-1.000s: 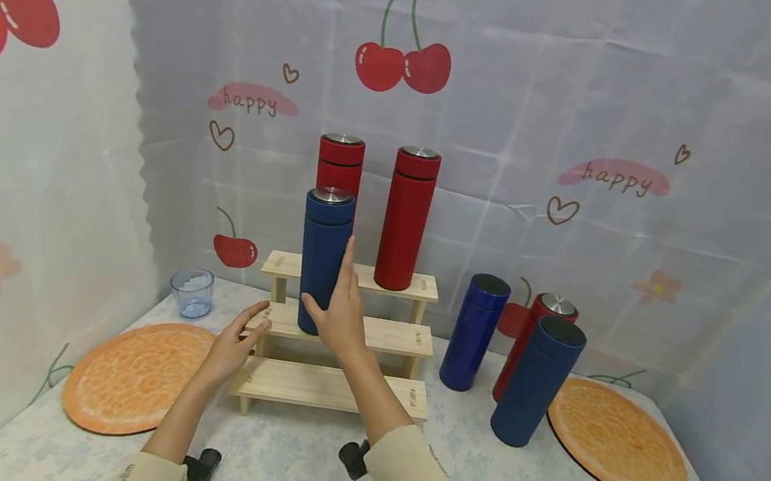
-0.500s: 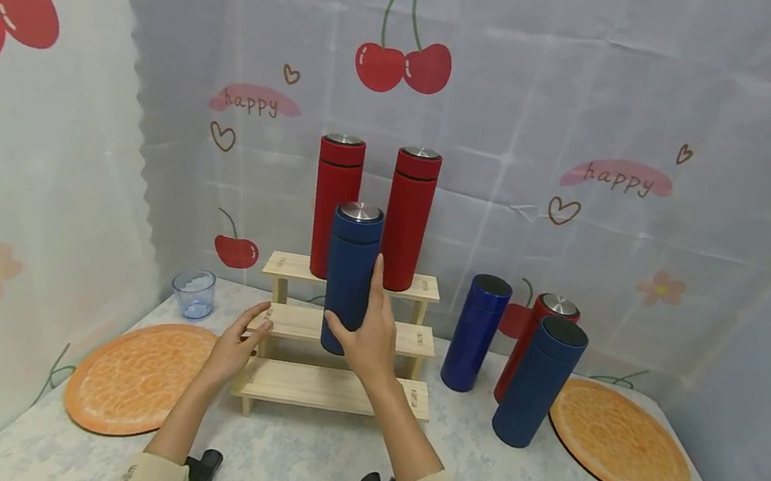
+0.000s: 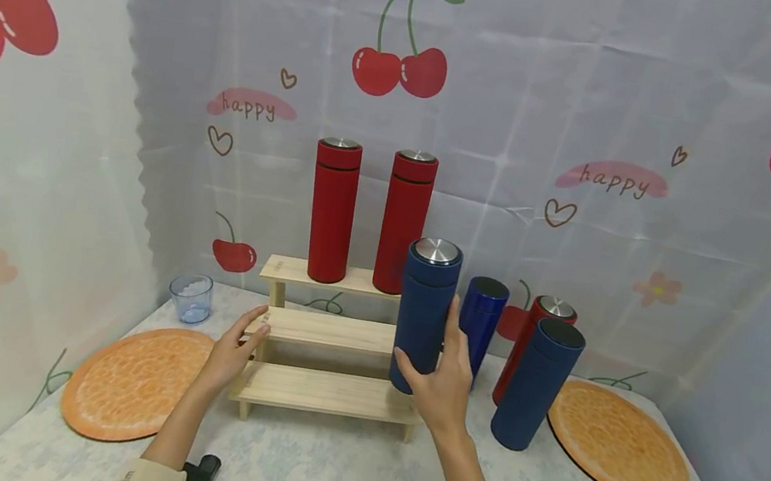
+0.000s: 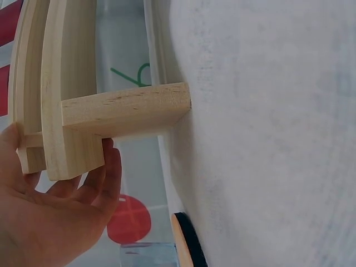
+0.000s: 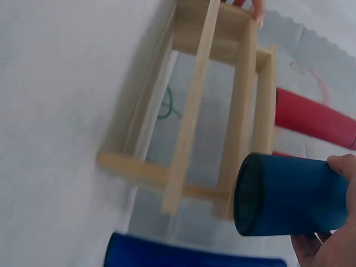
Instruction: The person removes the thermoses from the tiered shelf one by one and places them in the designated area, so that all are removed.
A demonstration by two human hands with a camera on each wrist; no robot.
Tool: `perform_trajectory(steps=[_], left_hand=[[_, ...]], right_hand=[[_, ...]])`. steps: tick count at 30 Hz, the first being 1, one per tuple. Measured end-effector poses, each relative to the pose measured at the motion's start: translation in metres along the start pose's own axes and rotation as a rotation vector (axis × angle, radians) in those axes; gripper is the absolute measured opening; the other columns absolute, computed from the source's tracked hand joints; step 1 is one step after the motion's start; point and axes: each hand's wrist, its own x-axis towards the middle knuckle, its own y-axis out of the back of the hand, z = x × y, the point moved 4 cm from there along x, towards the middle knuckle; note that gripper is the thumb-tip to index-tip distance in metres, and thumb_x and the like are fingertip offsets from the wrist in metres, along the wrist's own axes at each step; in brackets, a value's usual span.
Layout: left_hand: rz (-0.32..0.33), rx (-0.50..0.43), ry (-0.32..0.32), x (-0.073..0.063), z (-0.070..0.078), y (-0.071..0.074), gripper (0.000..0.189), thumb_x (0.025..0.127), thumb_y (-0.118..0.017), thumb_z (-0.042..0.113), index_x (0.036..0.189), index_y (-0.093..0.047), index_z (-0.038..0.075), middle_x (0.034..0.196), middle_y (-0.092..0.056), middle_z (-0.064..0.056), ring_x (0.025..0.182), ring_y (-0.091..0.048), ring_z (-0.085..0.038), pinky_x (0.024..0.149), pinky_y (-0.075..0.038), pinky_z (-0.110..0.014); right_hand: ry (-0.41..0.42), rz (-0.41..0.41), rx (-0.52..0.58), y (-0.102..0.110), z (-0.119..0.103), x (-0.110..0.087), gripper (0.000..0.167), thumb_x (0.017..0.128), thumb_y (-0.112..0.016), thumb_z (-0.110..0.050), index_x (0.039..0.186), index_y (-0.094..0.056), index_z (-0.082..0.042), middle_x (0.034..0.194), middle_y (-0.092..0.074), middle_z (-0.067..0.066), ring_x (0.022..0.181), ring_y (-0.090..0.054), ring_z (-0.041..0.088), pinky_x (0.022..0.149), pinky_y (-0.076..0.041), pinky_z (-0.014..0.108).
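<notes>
In the head view my right hand (image 3: 443, 388) grips a matte blue thermos (image 3: 426, 306) with a steel top, upright and in front of the stand's right end. The right wrist view shows its dark base (image 5: 248, 194) off the shelves, thumb and fingers around the body. My left hand (image 3: 233, 353) holds the left end of a three-step wooden stand (image 3: 333, 331); in the left wrist view its fingers (image 4: 111, 172) curl around the shelf end. Two red thermoses, one left (image 3: 331, 215) and one right (image 3: 404, 218), stand on the top step.
Right of the stand are a glossy blue thermos (image 3: 484, 311), a red thermos (image 3: 518, 350) and a matte blue thermos (image 3: 536, 386). Orange round mats lie left (image 3: 136, 382) and right (image 3: 614, 441). A clear blue cup (image 3: 191, 300) stands at the back left.
My right hand has carried the blue thermos off the middle step, to the right and toward me, uncovering the left red thermos. My left hand has stayed at the stand's left end.
</notes>
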Motion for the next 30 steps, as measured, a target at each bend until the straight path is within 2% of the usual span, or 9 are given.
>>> perform_trajectory(steps=[5, 11, 15, 18, 25, 30], left_hand=[[0.009, -0.002, 0.000, -0.001, 0.000, 0.002, 0.054, 0.094, -0.046, 0.045, 0.142, -0.035, 0.023, 0.141, -0.036, -0.016, 0.109, -0.051, -0.036, 0.084, -0.046, -0.046], [-0.007, -0.010, 0.000, -0.001, 0.000, 0.000, 0.054, 0.094, -0.046, 0.045, 0.142, -0.035, 0.023, 0.143, -0.034, -0.016, 0.110, -0.051, -0.037, 0.084, -0.046, -0.046], [-0.005, -0.008, 0.003, -0.001, 0.001, 0.000, 0.055, 0.094, -0.046, 0.046, 0.143, -0.035, 0.023, 0.143, -0.034, -0.016, 0.110, -0.050, -0.036, 0.085, -0.045, -0.046], [-0.001, -0.014, 0.001, -0.002, 0.003, 0.000, 0.055, 0.094, -0.046, 0.045, 0.143, -0.035, 0.022, 0.143, -0.034, -0.015, 0.111, -0.050, -0.037, 0.086, -0.045, -0.047], [-0.010, -0.018, -0.004, -0.003, 0.004, 0.000, 0.055, 0.095, -0.045, 0.044, 0.143, -0.034, 0.021, 0.145, -0.032, -0.015, 0.112, -0.049, -0.037, 0.086, -0.044, -0.048], [-0.008, -0.012, -0.003, -0.001, 0.002, 0.000, 0.055, 0.095, -0.046, 0.045, 0.143, -0.035, 0.022, 0.144, -0.033, -0.015, 0.110, -0.050, -0.036, 0.086, -0.045, -0.048]], right_hand=[[-0.027, 0.035, -0.105, 0.021, 0.024, -0.013, 0.107, 0.063, -0.086, -0.012, 0.148, -0.021, -0.017, 0.122, -0.049, 0.022, 0.107, -0.051, 0.037, 0.084, -0.043, 0.056], [-0.072, 0.100, -0.124, 0.032, 0.055, -0.026, 0.111, 0.063, -0.085, -0.009, 0.149, -0.015, -0.012, 0.120, -0.047, 0.026, 0.102, -0.051, 0.037, 0.078, -0.045, 0.055], [-0.096, 0.125, -0.142, 0.032, 0.070, -0.035, 0.111, 0.064, -0.085, -0.009, 0.148, -0.014, -0.009, 0.120, -0.046, 0.028, 0.101, -0.050, 0.039, 0.077, -0.044, 0.053], [-0.139, 0.117, -0.146, 0.030, 0.081, -0.040, 0.110, 0.065, -0.085, -0.012, 0.149, -0.014, -0.011, 0.120, -0.046, 0.029, 0.101, -0.050, 0.039, 0.078, -0.044, 0.052], [-0.221, 0.065, -0.119, 0.021, 0.098, -0.053, 0.110, 0.067, -0.084, -0.012, 0.150, -0.010, -0.014, 0.139, -0.034, 0.026, 0.117, -0.043, 0.042, 0.090, -0.038, 0.055], [-0.232, 0.056, -0.108, 0.016, 0.103, -0.058, 0.110, 0.068, -0.083, -0.011, 0.150, -0.009, -0.016, 0.142, -0.031, 0.025, 0.117, -0.042, 0.043, 0.091, -0.035, 0.057]])
